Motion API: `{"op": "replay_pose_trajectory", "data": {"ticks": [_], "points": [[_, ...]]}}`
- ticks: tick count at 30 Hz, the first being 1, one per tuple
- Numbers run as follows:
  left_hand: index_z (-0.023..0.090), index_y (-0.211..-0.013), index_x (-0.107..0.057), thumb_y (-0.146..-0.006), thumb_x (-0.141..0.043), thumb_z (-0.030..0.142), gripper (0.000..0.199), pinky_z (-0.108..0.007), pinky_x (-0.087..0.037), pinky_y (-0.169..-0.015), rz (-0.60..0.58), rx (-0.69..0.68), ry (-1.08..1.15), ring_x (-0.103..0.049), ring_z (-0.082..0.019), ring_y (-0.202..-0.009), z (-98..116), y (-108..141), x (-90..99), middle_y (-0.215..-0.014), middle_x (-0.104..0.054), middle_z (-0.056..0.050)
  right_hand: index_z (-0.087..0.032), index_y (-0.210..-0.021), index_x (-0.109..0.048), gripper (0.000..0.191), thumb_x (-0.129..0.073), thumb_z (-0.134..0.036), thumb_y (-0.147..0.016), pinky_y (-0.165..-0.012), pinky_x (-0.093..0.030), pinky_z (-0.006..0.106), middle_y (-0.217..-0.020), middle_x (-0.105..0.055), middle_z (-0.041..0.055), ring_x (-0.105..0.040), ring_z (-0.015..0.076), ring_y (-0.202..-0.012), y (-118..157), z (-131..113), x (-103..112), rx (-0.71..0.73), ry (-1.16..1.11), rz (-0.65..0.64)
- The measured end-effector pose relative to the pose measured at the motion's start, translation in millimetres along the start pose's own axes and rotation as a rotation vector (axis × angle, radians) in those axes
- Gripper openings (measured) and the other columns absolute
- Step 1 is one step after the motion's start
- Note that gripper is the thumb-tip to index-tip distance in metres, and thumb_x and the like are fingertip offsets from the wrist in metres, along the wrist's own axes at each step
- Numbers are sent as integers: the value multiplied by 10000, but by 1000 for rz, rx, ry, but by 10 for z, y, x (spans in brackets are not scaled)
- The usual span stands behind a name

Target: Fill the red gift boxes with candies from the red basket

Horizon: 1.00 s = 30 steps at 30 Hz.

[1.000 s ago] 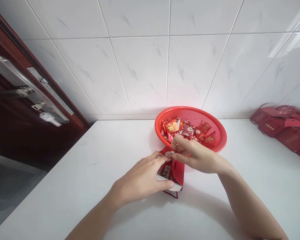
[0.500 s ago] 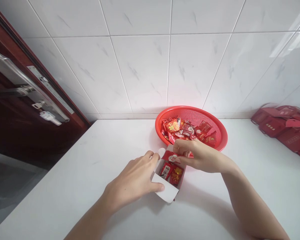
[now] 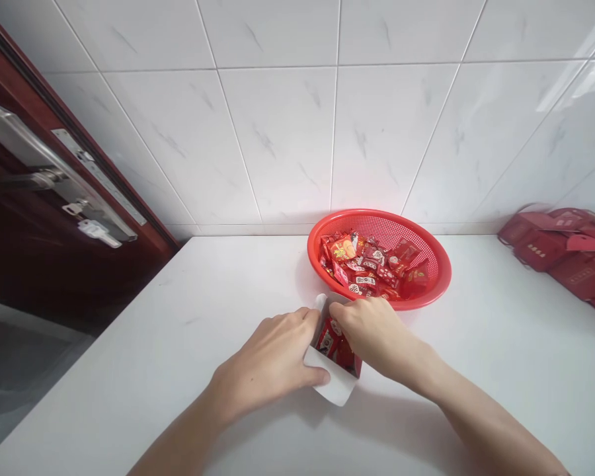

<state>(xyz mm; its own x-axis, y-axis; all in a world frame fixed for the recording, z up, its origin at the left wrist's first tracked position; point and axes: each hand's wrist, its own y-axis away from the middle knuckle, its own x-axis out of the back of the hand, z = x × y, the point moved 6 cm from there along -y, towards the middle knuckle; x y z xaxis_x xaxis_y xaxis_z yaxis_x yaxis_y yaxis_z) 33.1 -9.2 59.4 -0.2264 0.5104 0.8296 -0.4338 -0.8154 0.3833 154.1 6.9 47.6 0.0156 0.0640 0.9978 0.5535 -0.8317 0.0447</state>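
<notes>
My left hand [image 3: 272,352] grips the left side of a small open carton box [image 3: 334,385], its thumb lying on the white front flap. Inside the box are several red wrapped candies [image 3: 328,341]. My right hand [image 3: 377,334] reaches into the box from the right with curled fingers, down on a red wrapped candy with a white label [image 3: 336,326]. The fingertips are hidden by the hand. Just behind the box stands a red plastic basket [image 3: 440,284], holding several more wrapped candies [image 3: 374,254].
The white table [image 3: 143,370] meets a tiled wall [image 3: 277,145] at the back. Dark red folded boxes [image 3: 570,258] are piled at the right edge. On the left is a dark red door with a metal handle [image 3: 39,178] and hanging keys [image 3: 99,231].
My right hand has moved down and slightly forward into the box with the red candy. More of the basket's candies now show. My left hand stays on the box, which has shifted very little.
</notes>
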Motion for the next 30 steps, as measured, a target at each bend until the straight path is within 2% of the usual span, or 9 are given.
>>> {"op": "replay_pose_trajectory", "data": {"ticks": [5,10,15,18,22,25,28,30], "points": [[246,-856,-499,-750,-702,383,267,-314,-397,-684,17,-14,38,-601,-224,-854,-17,-14,-27,-944,-618,9,-177,-718,-601,240,-475,21,-767,-485,-152,308,-551,-557,8,-387,134,-438,-19,39,-8,-37,34,-99],[248,-851,-485,-738,-703,414,297,-317,-388,-675,20,-3,24,-582,-229,-834,-63,-22,-63,-929,-605,7,-171,-676,-627,258,-479,28,-746,-489,-149,314,-578,-599,11,-413,119,-464,39,-2,-11,62,37,-172],[244,-816,-462,-747,-683,415,288,-311,-376,-649,18,-6,26,-573,-216,-810,-37,-15,-41,-902,-596,14,-160,-706,-666,256,-480,-15,-806,-477,-179,299,-794,-702,48,-497,122,-535,17,-12,-61,27,-2,-277],[244,-816,-465,-754,-677,416,280,-309,-379,-650,12,-15,31,-574,-209,-807,-7,-7,-29,-902,-596,20,-164,-735,-679,289,-452,-71,-888,-475,-200,288,-823,-697,57,-537,137,-575,-3,1,-81,-6,10,-303],[247,-839,-483,-757,-676,430,278,-311,-383,-648,11,-6,30,-577,-212,-809,-12,-4,-39,-909,-600,18,-155,-794,-676,286,-428,-73,-910,-475,-230,284,-974,-701,63,-468,100,-522,25,57,-51,-4,-34,-227],[250,-873,-502,-763,-677,433,275,-314,-390,-669,22,-19,40,-592,-220,-843,-15,-9,-45,-932,-609,16,-158,-825,-675,299,-412,-23,-876,-466,-221,290,-990,-696,46,-364,82,-463,88,113,-29,-5,-60,-206],[248,-870,-502,-771,-671,432,269,-317,-391,-681,20,-31,35,-598,-223,-854,-11,-15,-47,-946,-614,11,-157,-686,-622,267,-447,10,-799,-471,-205,298,-948,-688,37,-295,79,-445,151,111,-24,17,-38,-227],[246,-864,-498,-776,-665,436,268,-319,-386,-678,14,-29,19,-597,-225,-848,-11,-17,-51,-946,-613,7,-158,-624,-581,241,-482,23,-749,-530,-257,288,-879,-673,45,-376,94,-507,185,59,-5,68,-24,-206]]}}
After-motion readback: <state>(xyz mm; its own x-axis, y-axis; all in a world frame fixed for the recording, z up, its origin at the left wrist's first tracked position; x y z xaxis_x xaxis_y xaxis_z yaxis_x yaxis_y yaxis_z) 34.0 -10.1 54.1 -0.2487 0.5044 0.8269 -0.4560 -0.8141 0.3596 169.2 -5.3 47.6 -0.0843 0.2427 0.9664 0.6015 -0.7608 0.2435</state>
